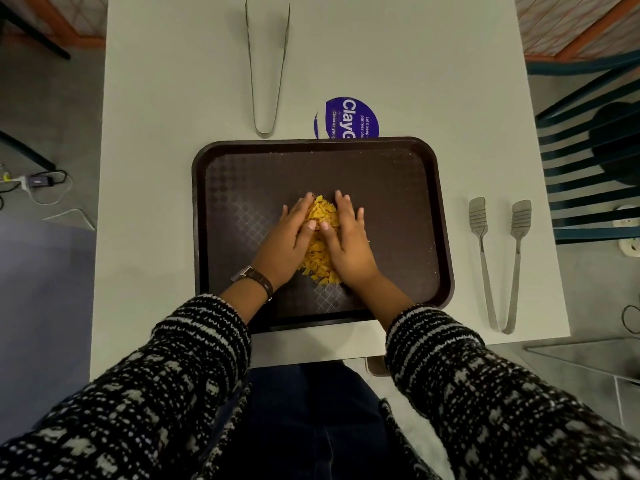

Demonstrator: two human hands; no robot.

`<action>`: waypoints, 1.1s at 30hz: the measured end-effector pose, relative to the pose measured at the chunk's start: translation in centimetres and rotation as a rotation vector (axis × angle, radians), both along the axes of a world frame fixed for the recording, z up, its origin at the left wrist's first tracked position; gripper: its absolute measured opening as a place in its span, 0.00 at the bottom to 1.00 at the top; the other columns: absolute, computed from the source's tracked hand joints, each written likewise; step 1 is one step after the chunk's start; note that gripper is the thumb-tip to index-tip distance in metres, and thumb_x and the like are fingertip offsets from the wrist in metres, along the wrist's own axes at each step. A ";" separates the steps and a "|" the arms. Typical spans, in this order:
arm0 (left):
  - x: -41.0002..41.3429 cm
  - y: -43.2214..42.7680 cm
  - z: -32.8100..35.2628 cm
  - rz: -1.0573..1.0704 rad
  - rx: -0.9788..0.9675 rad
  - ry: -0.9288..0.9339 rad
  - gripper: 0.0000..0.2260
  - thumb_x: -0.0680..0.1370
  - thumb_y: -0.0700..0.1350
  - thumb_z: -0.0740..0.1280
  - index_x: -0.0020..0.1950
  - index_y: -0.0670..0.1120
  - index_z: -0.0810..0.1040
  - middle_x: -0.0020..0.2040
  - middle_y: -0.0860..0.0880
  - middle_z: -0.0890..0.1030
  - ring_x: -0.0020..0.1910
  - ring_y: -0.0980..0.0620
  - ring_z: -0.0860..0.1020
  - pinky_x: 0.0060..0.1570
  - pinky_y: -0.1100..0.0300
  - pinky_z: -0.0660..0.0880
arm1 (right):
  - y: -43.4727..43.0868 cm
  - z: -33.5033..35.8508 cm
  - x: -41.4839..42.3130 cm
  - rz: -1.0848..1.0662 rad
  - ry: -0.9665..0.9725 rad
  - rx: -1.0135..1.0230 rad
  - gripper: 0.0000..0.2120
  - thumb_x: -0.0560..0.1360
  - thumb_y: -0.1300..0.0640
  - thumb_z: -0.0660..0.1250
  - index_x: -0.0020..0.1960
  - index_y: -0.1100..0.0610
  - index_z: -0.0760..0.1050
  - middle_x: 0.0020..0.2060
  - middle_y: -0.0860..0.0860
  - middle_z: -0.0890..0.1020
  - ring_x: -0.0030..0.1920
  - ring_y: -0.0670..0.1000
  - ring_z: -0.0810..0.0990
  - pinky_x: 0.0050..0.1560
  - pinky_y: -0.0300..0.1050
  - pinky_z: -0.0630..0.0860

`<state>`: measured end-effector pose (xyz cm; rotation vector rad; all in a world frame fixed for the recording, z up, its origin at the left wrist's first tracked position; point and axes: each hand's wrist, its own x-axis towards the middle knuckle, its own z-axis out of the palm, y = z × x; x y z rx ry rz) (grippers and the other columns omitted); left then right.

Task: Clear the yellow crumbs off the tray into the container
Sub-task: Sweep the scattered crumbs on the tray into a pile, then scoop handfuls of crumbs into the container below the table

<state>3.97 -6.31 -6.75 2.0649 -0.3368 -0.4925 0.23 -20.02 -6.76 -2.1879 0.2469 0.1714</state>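
Note:
A dark brown tray (pixel 408 188) lies in the middle of the white table. A heap of yellow crumbs (pixel 320 251) sits at the tray's centre. My left hand (pixel 289 242) lies flat against the heap's left side, and my right hand (pixel 348 242) presses against its right side. Both hands cup the pile between them, with fingers stretched forward and thumbs nearly touching over the crumbs. Part of the heap is hidden under my palms. A few tiny specks dot the tray's far edge. No container is in view.
Metal tongs (pixel 266 64) lie on the table beyond the tray. A second pair of tongs (pixel 498 258) lies to the tray's right. A blue round sticker (pixel 351 117) shows behind the tray. A dark slatted chair (pixel 588 150) stands at the right of the table.

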 end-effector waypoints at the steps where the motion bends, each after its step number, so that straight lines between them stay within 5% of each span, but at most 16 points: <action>1: -0.2 0.1 0.1 0.046 -0.021 0.021 0.22 0.82 0.48 0.53 0.76 0.47 0.55 0.76 0.46 0.59 0.76 0.49 0.55 0.74 0.57 0.48 | 0.3 0.0 -0.1 0.032 0.006 0.027 0.29 0.80 0.46 0.52 0.77 0.59 0.52 0.75 0.55 0.59 0.74 0.42 0.46 0.75 0.43 0.39; 4: -1.4 0.3 0.3 0.209 -0.043 0.042 0.23 0.82 0.49 0.52 0.76 0.50 0.53 0.77 0.49 0.55 0.76 0.51 0.49 0.74 0.55 0.49 | 0.7 -0.3 -0.9 0.015 -0.024 0.059 0.26 0.80 0.49 0.50 0.76 0.58 0.56 0.74 0.54 0.62 0.76 0.47 0.52 0.74 0.37 0.39; 7: -2.3 0.0 0.0 0.235 0.033 -0.068 0.24 0.82 0.47 0.52 0.76 0.46 0.51 0.77 0.49 0.51 0.74 0.58 0.44 0.73 0.58 0.40 | 0.8 -0.7 -2.1 -0.154 -0.097 0.036 0.24 0.81 0.50 0.50 0.74 0.58 0.59 0.74 0.54 0.64 0.76 0.46 0.53 0.74 0.40 0.37; 12: -2.8 -1.0 -0.9 0.185 0.291 -0.132 0.26 0.81 0.48 0.53 0.76 0.43 0.49 0.77 0.44 0.50 0.76 0.49 0.42 0.68 0.54 0.28 | 2.1 -1.2 -3.6 -0.156 -0.045 -0.040 0.31 0.78 0.41 0.47 0.75 0.57 0.56 0.77 0.52 0.55 0.77 0.46 0.45 0.72 0.46 0.27; 17: -2.9 -2.2 -1.2 0.133 0.322 -0.099 0.27 0.82 0.50 0.51 0.76 0.43 0.44 0.78 0.44 0.47 0.76 0.49 0.40 0.70 0.50 0.30 | 3.8 -1.1 -3.1 -0.145 -0.008 0.060 0.36 0.76 0.37 0.47 0.77 0.57 0.48 0.77 0.52 0.51 0.77 0.46 0.42 0.70 0.39 0.25; 23: -3.0 -3.5 -1.1 0.150 0.128 -0.028 0.26 0.82 0.47 0.54 0.76 0.43 0.47 0.77 0.44 0.51 0.76 0.49 0.47 0.74 0.50 0.36 | 5.0 -0.1 -2.3 -0.261 0.010 0.247 0.38 0.74 0.39 0.48 0.76 0.61 0.50 0.76 0.54 0.54 0.77 0.48 0.44 0.72 0.39 0.31; 28: -3.7 -4.3 0.0 0.317 -0.204 0.123 0.24 0.81 0.44 0.57 0.75 0.46 0.54 0.74 0.44 0.60 0.73 0.49 0.60 0.71 0.41 0.58 | 5.1 1.6 -2.2 -0.401 0.055 0.542 0.31 0.77 0.43 0.50 0.76 0.57 0.56 0.75 0.52 0.61 0.75 0.48 0.57 0.76 0.54 0.50; 33: -3.7 -5.2 1.9 0.569 -0.472 0.297 0.18 0.81 0.42 0.56 0.71 0.46 0.65 0.70 0.46 0.68 0.68 0.51 0.69 0.69 0.49 0.66 | 4.5 3.1 -1.7 -0.613 0.065 0.913 0.21 0.81 0.47 0.53 0.69 0.54 0.69 0.66 0.51 0.75 0.65 0.45 0.74 0.66 0.42 0.71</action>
